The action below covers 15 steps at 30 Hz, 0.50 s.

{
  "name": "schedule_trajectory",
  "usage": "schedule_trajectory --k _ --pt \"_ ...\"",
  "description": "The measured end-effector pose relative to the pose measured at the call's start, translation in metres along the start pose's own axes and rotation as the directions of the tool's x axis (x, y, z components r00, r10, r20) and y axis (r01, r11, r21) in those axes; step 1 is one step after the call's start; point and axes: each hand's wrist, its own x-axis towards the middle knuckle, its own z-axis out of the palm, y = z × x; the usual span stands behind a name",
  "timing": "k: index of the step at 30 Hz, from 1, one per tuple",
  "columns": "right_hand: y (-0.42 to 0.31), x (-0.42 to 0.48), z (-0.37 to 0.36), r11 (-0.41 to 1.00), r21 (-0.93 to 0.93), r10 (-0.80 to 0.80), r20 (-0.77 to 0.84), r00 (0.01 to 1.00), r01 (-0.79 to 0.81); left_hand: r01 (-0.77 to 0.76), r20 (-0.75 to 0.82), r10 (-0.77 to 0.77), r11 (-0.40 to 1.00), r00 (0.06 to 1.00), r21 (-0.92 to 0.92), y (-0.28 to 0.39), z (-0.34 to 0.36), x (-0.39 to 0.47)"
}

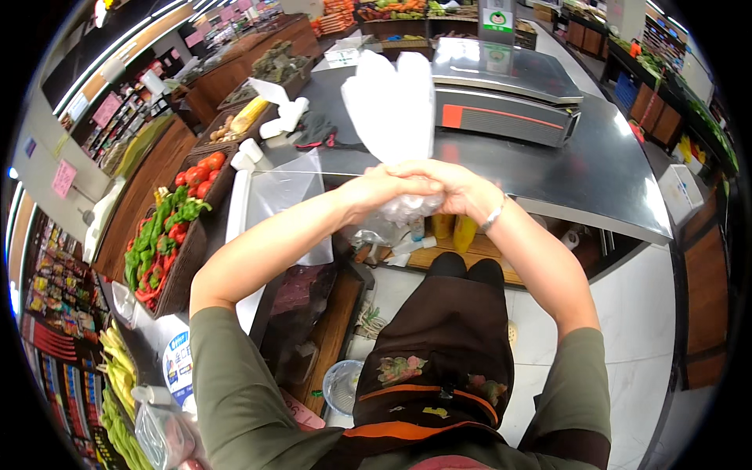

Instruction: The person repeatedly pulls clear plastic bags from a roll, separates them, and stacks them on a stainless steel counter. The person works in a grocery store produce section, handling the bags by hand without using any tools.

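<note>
My left hand (376, 189) and my right hand (455, 181) meet in front of me, closed together around a bunch of thin plastic bags. The white part of the bunch (390, 114) fans upward above my fingers in two lobes. Below the hands, crumpled clear plastic (414, 205) bulges out. My fingers overlap, so the gripped middle is hidden. To the left, a sheet of clear plastic film (294, 194) lies over a white-edged unit (239, 202). A thin pale line (311, 173) stretches from that unit towards my left hand.
Beyond my hands stands a metal-topped machine (505, 111) on the dark counter (617, 170). Dark gloves (314, 129) and white rolls (285, 117) lie left of it. Baskets of tomatoes (202, 173) and peppers (161, 247) line the left. Yellow bottles (464, 234) stand on a lower shelf.
</note>
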Motion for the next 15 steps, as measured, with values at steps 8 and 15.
schedule_trajectory --k 8,15 --pt "0.058 -0.017 0.003 0.962 0.218 -0.166 -0.017 0.986 0.166 -0.087 0.022 0.089 0.994 0.996 -0.068 -0.026 0.034 -0.025" --pt "0.072 -0.079 0.025 0.991 -0.016 -0.133 -0.082 0.988 0.132 -0.038 0.145 0.038 0.999 0.989 -0.003 -0.024 0.051 -0.081"
